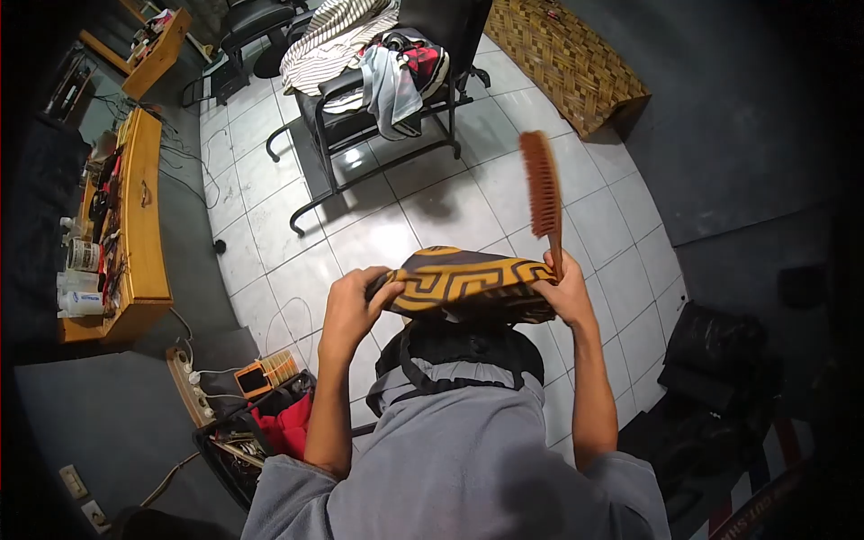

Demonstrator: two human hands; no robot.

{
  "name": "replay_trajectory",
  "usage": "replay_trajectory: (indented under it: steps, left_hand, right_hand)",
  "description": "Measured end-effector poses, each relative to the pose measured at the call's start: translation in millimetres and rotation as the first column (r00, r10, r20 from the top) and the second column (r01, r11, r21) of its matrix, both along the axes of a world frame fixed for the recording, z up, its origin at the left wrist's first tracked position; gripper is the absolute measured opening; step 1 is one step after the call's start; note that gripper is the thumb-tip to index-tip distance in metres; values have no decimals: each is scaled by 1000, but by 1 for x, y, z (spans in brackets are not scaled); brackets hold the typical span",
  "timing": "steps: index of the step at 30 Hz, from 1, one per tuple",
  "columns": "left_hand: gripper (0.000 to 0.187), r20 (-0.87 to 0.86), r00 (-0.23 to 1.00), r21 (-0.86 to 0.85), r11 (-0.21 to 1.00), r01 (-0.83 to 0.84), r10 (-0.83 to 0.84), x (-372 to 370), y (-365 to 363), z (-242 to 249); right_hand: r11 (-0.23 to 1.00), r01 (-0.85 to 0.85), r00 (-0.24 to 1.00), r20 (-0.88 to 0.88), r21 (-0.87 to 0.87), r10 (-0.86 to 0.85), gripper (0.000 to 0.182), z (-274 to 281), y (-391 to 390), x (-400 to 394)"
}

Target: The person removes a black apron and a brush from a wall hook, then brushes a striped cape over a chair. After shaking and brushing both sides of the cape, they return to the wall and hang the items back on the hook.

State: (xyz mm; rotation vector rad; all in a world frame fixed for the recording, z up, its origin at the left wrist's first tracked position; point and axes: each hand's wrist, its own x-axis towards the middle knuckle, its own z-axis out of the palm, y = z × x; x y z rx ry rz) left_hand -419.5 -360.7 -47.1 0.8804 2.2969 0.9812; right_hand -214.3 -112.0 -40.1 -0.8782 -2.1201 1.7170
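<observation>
We count one brush (pixel 542 184), one patterned cloth (pixel 472 281), two black chairs (pixel 454 45) toward the floor's (pixel 369 247) far edge, and one woven bench (pixel 567 63) at its far right. To the left we see two wooden shelves (pixel 142 225), one power strip (pixel 186 382), one open bag (pixel 274 441) and two wall plates (pixel 73 481).

"Where's the camera?"
"On the wearer's head, facing forward and down toward the chair (pixel 443 34)."
"How near?"
"The shirt (pixel 441 463), this side of the chair, is close; the chair, farther."
</observation>
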Motion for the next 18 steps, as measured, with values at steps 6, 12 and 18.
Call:
replay_trajectory:
  steps: [6, 12, 18]
  left_hand:
    - [43, -171, 922, -180, 931, 316, -346, -20, -16, 7]
    - [28, -219, 844, 245, 810, 534, -490, 16, 31, 35]
    - [25, 57, 781, 384, 736, 558, -622, 50, 49, 72]
  right_hand:
    - [885, -106, 858, 492, 454, -149, 68, -4, -15, 13]
    - [890, -148, 839, 531, 430, -117, 87, -13, -72, -12]
    - [932, 70, 902, 376, 355, -211, 44, -40, -88, -31]
